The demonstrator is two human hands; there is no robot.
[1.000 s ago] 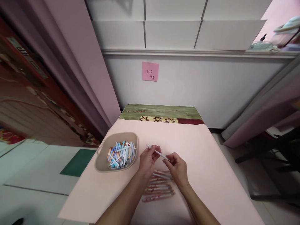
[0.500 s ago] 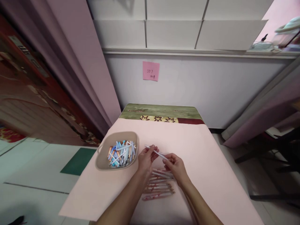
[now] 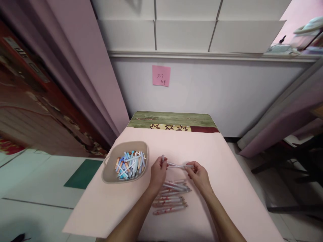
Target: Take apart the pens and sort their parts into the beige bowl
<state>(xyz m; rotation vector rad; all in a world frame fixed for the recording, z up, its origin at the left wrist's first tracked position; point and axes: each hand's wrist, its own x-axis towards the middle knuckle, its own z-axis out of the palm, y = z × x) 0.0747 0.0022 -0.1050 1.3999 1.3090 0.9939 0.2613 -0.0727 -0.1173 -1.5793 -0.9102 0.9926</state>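
Observation:
My left hand [image 3: 158, 173] is closed, with a short pale piece [image 3: 163, 157] standing up between its thumb and finger. My right hand [image 3: 199, 174] pinches the far end of a slim whitish pen [image 3: 178, 165]. Thin pale lengths of it run between the two hands, over the table; its exact parts are too small to make out. Just below the hands lie several pens [image 3: 170, 201] with white and red barrels, side by side in a loose row. To the left of my left hand stands a beige basket [image 3: 108, 171] holding many blue, orange and white pen-like pieces [image 3: 131, 164].
A pale pink cloth [image 3: 227, 195] covers the table, with a green patterned strip [image 3: 174, 117] showing at the far edge. Behind it rises a white wall with a pink note [image 3: 161, 76]. Curtains hang on both sides, and a reddish-brown door [image 3: 37, 111] stands at left.
My hands have moved apart, the right one shifting rightward. The pen has turned from slanting to nearly level, and a short piece now stands up in my left fingers.

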